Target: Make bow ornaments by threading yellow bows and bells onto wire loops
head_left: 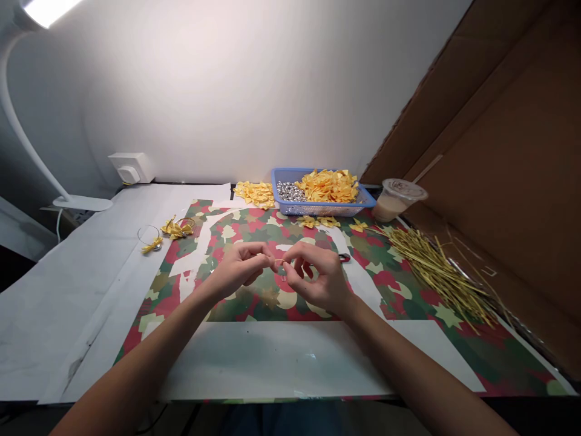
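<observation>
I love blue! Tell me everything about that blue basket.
The blue basket is a shallow rectangular tray, plastic by its look, with latticed walls. It sits flat at the far edge of the patterned mat. Yellow folded pieces fill its right side, small silvery bits its left.

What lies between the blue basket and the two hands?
In the head view, a few small yellow bows lie on the patterned sheet there, just before the blue basket. The left hand and right hand pinch a yellow strip.
</observation>
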`<state>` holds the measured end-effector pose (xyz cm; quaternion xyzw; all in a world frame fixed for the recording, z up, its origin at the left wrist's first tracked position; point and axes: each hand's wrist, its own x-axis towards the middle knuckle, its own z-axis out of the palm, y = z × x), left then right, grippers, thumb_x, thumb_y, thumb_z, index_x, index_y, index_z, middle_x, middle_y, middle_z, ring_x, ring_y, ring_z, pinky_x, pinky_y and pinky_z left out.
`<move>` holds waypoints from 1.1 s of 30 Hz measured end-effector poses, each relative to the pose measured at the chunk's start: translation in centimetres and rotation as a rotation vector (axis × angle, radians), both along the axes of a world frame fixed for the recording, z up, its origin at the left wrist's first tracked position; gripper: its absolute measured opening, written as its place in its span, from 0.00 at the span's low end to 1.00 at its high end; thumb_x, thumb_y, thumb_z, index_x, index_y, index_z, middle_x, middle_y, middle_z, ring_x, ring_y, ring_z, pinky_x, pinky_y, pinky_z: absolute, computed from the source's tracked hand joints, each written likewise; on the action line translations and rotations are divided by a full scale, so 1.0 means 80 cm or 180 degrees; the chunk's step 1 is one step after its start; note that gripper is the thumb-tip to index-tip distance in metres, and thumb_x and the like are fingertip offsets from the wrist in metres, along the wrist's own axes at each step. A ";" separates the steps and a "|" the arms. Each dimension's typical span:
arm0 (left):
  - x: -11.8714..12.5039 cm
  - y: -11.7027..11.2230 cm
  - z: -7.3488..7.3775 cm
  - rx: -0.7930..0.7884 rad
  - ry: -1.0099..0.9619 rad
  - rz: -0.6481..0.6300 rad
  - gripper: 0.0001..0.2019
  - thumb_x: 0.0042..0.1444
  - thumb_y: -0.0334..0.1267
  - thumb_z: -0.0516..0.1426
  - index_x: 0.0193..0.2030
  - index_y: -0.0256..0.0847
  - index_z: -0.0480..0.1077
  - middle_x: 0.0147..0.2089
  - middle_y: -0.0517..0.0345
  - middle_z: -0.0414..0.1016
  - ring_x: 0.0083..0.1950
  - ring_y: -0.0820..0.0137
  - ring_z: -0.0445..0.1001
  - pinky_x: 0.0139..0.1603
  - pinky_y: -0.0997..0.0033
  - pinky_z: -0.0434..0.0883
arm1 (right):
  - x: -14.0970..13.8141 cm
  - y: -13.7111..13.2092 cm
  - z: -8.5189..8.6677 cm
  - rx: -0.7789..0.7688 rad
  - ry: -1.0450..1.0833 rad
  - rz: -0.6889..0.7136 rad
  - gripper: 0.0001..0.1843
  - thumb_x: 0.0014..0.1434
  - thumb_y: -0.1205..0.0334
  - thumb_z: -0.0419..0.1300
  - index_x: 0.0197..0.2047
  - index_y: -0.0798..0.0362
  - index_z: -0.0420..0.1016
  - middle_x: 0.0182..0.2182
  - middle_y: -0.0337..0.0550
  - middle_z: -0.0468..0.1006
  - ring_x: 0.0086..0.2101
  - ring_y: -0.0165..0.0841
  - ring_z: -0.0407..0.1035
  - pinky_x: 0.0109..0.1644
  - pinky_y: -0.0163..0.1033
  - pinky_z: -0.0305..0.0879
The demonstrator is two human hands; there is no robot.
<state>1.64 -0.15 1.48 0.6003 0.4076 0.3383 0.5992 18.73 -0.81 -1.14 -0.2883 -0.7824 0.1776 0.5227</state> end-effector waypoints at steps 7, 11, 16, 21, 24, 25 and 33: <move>-0.001 0.000 -0.001 -0.0009 -0.0009 0.0009 0.07 0.45 0.37 0.55 0.22 0.37 0.68 0.12 0.72 0.51 0.14 0.82 0.47 0.15 0.78 0.46 | -0.001 0.000 0.000 0.0091 0.0000 -0.0046 0.08 0.54 0.72 0.53 0.25 0.52 0.66 0.19 0.34 0.68 0.17 0.23 0.58 0.18 0.28 0.55; -0.002 0.000 -0.001 0.0012 -0.0001 0.0011 0.07 0.45 0.37 0.55 0.22 0.37 0.69 0.12 0.71 0.51 0.15 0.81 0.48 0.15 0.78 0.46 | 0.000 0.000 -0.001 0.0111 0.0007 -0.0080 0.08 0.52 0.73 0.53 0.25 0.52 0.65 0.19 0.33 0.66 0.17 0.23 0.57 0.18 0.29 0.54; -0.004 0.001 -0.002 0.0057 -0.0035 0.0078 0.07 0.47 0.36 0.55 0.22 0.37 0.69 0.13 0.71 0.51 0.15 0.82 0.47 0.16 0.78 0.47 | 0.001 -0.001 0.001 0.0096 0.0038 -0.0121 0.09 0.51 0.74 0.53 0.24 0.52 0.65 0.18 0.32 0.65 0.17 0.23 0.56 0.19 0.28 0.55; -0.003 0.001 -0.002 0.0036 0.0000 0.0026 0.07 0.47 0.36 0.55 0.22 0.37 0.70 0.13 0.71 0.51 0.15 0.81 0.48 0.16 0.78 0.47 | 0.001 -0.002 0.002 0.0001 0.0059 -0.0078 0.05 0.54 0.71 0.56 0.30 0.51 0.66 0.23 0.34 0.70 0.18 0.22 0.59 0.19 0.29 0.56; -0.002 0.001 -0.002 0.0021 -0.0015 0.0029 0.07 0.46 0.36 0.55 0.22 0.37 0.69 0.13 0.71 0.52 0.15 0.81 0.48 0.16 0.78 0.47 | 0.000 -0.002 0.000 -0.0017 0.0064 -0.0055 0.06 0.54 0.69 0.60 0.35 0.51 0.67 0.27 0.35 0.72 0.18 0.22 0.59 0.18 0.29 0.58; -0.002 0.001 -0.002 0.0019 -0.0023 0.0039 0.07 0.45 0.36 0.55 0.22 0.37 0.69 0.13 0.71 0.52 0.15 0.81 0.48 0.16 0.78 0.47 | 0.000 -0.002 -0.001 -0.0001 0.0049 -0.0038 0.06 0.54 0.69 0.60 0.35 0.51 0.67 0.27 0.36 0.72 0.18 0.22 0.59 0.18 0.29 0.58; -0.003 0.003 -0.004 0.0003 0.0001 0.0037 0.07 0.46 0.37 0.55 0.21 0.37 0.68 0.13 0.71 0.51 0.15 0.81 0.48 0.16 0.78 0.46 | 0.002 0.001 -0.005 -0.0038 0.0002 0.0033 0.04 0.58 0.69 0.60 0.34 0.51 0.68 0.25 0.35 0.73 0.18 0.22 0.59 0.19 0.29 0.58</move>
